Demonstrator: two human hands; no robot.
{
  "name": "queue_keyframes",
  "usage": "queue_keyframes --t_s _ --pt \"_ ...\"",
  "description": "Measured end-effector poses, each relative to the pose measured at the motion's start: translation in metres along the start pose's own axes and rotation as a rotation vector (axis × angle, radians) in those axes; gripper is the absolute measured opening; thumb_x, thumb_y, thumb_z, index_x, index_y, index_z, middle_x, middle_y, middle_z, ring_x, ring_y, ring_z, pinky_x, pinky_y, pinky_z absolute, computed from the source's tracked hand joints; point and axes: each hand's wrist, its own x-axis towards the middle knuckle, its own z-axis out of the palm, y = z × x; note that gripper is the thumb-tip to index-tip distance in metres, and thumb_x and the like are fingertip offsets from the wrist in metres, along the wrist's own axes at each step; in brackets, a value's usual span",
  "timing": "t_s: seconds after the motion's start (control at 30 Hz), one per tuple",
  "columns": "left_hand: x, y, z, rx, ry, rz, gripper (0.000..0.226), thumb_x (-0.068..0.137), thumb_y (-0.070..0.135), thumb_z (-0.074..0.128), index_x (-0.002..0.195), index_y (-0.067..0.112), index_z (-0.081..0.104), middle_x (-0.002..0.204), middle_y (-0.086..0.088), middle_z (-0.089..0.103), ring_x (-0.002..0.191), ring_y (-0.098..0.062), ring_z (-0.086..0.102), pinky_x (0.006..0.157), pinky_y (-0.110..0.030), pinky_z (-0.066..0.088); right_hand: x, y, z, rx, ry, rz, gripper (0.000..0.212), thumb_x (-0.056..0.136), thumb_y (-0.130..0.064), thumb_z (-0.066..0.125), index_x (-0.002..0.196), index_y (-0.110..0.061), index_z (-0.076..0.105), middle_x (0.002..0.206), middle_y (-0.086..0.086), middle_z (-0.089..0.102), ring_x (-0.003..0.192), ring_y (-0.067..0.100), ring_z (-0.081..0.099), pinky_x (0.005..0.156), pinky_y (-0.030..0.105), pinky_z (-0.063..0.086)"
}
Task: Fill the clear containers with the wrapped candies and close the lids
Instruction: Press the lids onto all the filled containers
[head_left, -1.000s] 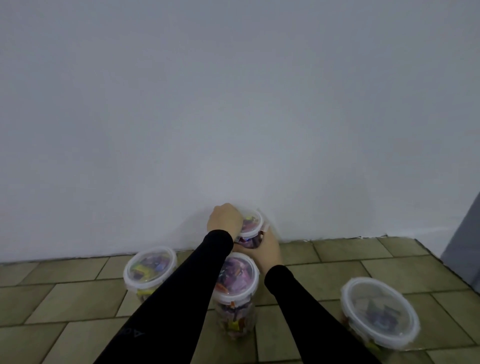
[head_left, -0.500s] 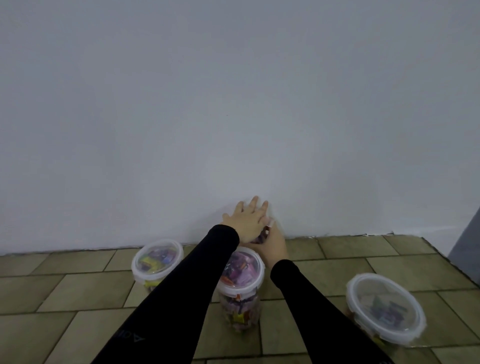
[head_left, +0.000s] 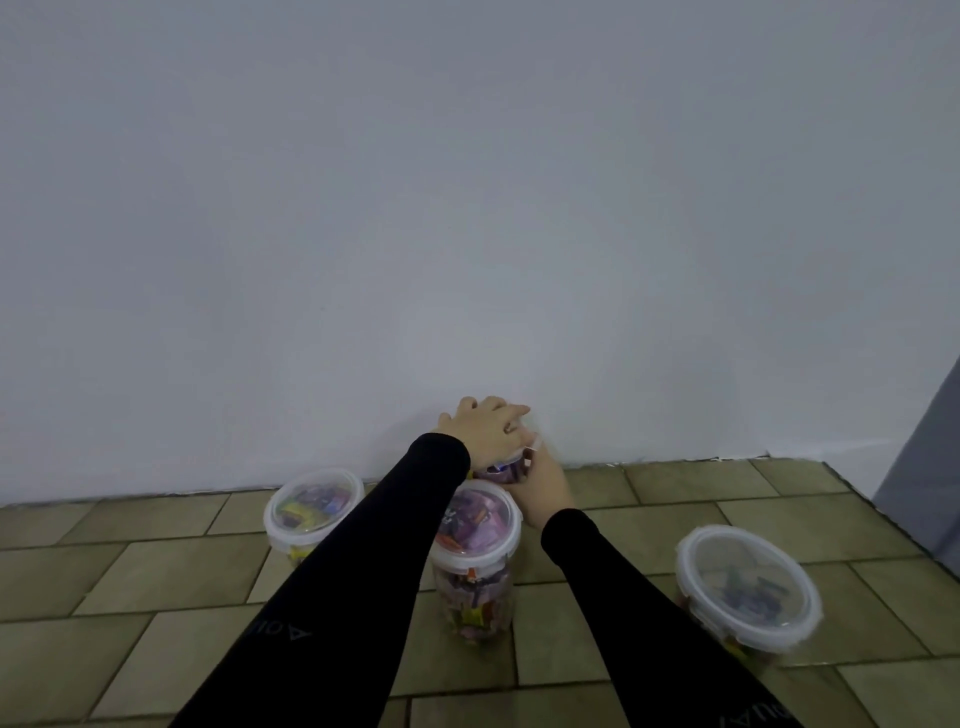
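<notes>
Several clear containers of wrapped candies stand on the tiled floor, all with white-rimmed lids on. The far container (head_left: 501, 469) sits against the wall, mostly hidden by my hands. My left hand (head_left: 485, 427) lies flat on its lid, fingers straight, pressing down. My right hand (head_left: 540, 486) holds its right side, fingers curled round the wall. A tall container (head_left: 475, 558) stands just in front, between my forearms. Another container (head_left: 311, 506) is at the left and a wide one (head_left: 748, 587) at the right.
A plain white wall (head_left: 467, 208) rises right behind the far container. A grey panel (head_left: 930, 467) stands at the right edge. Olive floor tiles (head_left: 130, 571) stretch to the left and front.
My left hand went from gripping the far container's lid edge to lying flat on top of it with fingers spread. The view has shifted slightly; my right hand stays on the container's side.
</notes>
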Motion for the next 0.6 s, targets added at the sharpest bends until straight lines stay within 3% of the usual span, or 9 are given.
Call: queue_keyframes --t_s 0.07,0.17,0.3,0.4,0.5,0.6 --pt "-0.003 0.005 -0.001 0.072 -0.002 -0.007 0.048 0.099 0.049 0.031 0.141 0.027 0.038 0.149 0.002 0.036 0.133 -0.027 0.032 0.104 -0.052 0.024 -0.004 0.001 0.001 0.014 0.014 0.013 0.059 0.070 -0.002 0.081 0.118 -0.014 0.049 0.094 -0.009 0.061 0.082 0.001 0.060 0.062 0.004 0.046" --pt "-0.010 0.016 0.004 0.108 0.155 -0.030 0.042 0.095 0.050 0.041 0.105 0.011 0.055 0.116 -0.009 0.058 0.107 -0.028 0.055 0.094 -0.041 0.039 -0.008 0.000 -0.001 0.010 0.022 0.034 0.052 0.071 -0.001 0.079 0.111 -0.014 0.048 0.087 -0.011 0.060 0.076 -0.005 0.056 0.057 0.004 0.044" --pt "-0.013 0.024 0.011 0.050 0.351 -0.031 0.032 0.088 0.042 0.051 0.085 0.011 0.059 0.097 -0.009 0.061 0.096 -0.028 0.059 0.078 -0.031 0.043 -0.006 0.000 -0.004 -0.046 0.050 0.019 0.044 0.074 -0.003 0.077 0.101 -0.018 0.046 0.081 -0.011 0.057 0.071 -0.005 0.052 0.053 0.002 0.041" --pt "-0.012 0.028 0.016 0.034 0.387 -0.050 0.028 0.083 0.038 0.056 0.074 0.012 0.053 0.080 -0.004 0.057 0.085 -0.026 0.060 0.069 -0.029 0.040 -0.008 0.001 -0.002 -0.054 0.058 0.023 0.033 0.079 0.002 0.069 0.098 -0.013 0.046 0.076 -0.007 0.054 0.066 -0.001 0.050 0.051 0.003 0.039" --pt "-0.013 0.020 0.007 0.054 0.288 -0.005 0.032 0.087 0.041 0.056 0.079 0.011 0.055 0.091 -0.008 0.063 0.087 -0.025 0.058 0.071 -0.028 0.038 -0.009 0.002 0.001 -0.036 0.058 0.017 0.041 0.075 -0.001 0.075 0.101 -0.016 0.047 0.080 -0.010 0.057 0.071 0.001 0.054 0.053 0.004 0.041" --pt "-0.024 -0.005 -0.023 0.004 -0.001 0.091 0.042 0.087 0.046 0.063 0.117 0.017 0.063 0.125 -0.007 0.061 0.108 -0.023 0.056 0.090 -0.030 0.041 -0.009 -0.002 0.000 0.000 0.045 0.029 0.052 0.071 -0.012 0.082 0.107 -0.023 0.046 0.089 -0.010 0.061 0.077 -0.002 0.057 0.058 0.004 0.043"
